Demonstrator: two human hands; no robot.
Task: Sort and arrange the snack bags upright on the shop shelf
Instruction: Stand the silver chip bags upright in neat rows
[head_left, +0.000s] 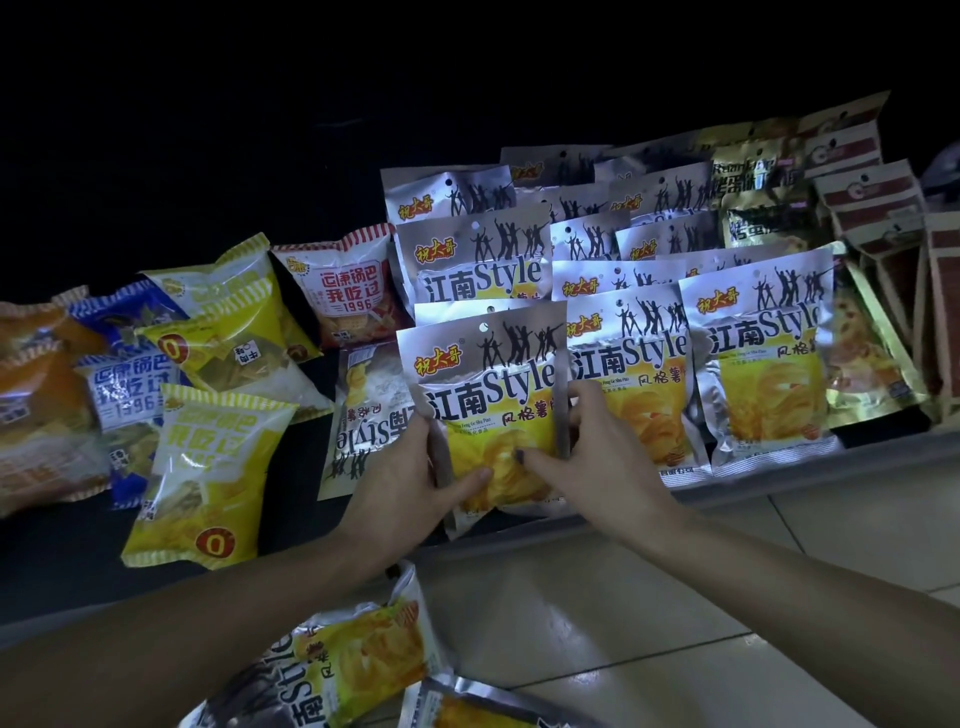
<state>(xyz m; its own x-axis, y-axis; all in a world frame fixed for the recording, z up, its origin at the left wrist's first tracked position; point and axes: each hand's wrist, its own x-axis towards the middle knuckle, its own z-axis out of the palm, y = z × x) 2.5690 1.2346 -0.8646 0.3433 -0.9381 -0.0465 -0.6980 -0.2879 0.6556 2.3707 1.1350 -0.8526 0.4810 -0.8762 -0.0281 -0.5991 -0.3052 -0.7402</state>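
A silver and yellow "Style" chip bag (485, 384) stands upright at the front of the dark shelf (291, 519). My left hand (410, 483) grips its lower left edge, thumb across the front. My right hand (597, 457) grips its lower right edge, thumb on the front too. Behind it and to its right, several identical silver bags (758, 358) stand upright in rows. Another of these bags (363, 410) lies upside down just left of the held one.
Yellow bags (208, 467), blue bags (124, 389), an orange bag (36, 415) and a red and white bag (348, 291) lie jumbled at the left. Gold and brown packs (872, 208) stand at the far right. Two silver bags (353, 660) lie on the tiled floor (675, 597) below.
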